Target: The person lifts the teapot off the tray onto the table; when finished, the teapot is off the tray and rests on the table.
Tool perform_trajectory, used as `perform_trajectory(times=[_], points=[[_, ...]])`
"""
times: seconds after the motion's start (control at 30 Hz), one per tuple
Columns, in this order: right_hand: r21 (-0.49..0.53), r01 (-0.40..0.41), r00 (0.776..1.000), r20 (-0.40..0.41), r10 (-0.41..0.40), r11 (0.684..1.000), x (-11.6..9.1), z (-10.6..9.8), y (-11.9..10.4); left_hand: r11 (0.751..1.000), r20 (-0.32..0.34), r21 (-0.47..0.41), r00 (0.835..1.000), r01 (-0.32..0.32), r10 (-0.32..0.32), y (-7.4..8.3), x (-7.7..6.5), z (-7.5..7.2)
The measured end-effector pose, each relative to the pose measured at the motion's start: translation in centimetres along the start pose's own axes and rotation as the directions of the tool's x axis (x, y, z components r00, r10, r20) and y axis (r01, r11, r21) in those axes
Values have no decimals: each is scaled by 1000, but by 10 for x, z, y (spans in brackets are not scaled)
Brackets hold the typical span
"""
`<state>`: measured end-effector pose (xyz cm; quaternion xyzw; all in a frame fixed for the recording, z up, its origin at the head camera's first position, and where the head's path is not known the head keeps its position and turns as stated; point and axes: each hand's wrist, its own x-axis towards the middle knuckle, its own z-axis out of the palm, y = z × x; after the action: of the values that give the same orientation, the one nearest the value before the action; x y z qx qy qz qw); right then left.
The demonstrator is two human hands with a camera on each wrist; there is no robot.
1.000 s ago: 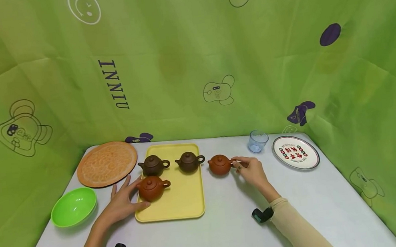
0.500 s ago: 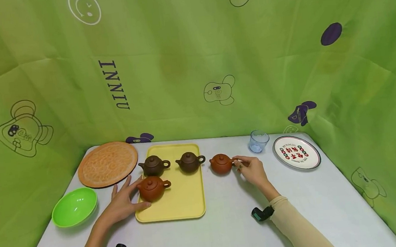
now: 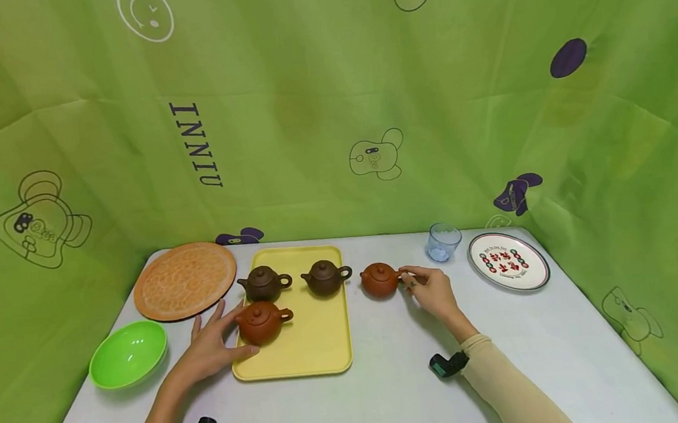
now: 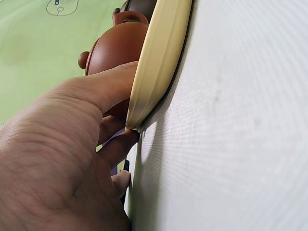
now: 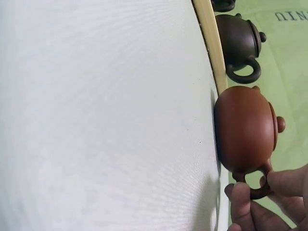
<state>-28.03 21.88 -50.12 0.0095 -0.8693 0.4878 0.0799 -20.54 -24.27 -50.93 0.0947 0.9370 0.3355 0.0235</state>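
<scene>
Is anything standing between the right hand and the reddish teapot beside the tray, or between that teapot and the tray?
Nothing visible separates the right hand from the reddish teapot: it pinches the handle. Between teapot and yellow tray lies tabletop, but a dark teapot stands at the tray's facing edge, handle toward the gap.
</scene>
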Motion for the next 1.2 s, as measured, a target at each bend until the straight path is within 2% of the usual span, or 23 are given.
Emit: perform_trajectory(times=[0.47, 0.67, 0.8, 0.93, 1.2], points=[[2, -8, 1000, -9, 8, 1000, 0, 0, 1, 1000, 2, 3, 1000, 5, -5, 1, 0, 0], [-41, 2, 1000, -17, -3, 999, -1, -1, 2, 1000, 3, 0, 1000, 5, -5, 1, 0, 0], [-85, 33, 998, -56, -38, 996, -2, -4, 0, 1000, 6, 0, 1000, 8, -8, 1, 0, 0], [-69, 81, 993, -82, -87, 994, -3, -8, -7, 1000, 9, -1, 1000, 13, -13, 1, -1, 1], [-12, 168, 985, -38, -168, 986, -8, -5, -33, 1000, 6, -7, 1000, 14, -14, 2, -1, 0]])
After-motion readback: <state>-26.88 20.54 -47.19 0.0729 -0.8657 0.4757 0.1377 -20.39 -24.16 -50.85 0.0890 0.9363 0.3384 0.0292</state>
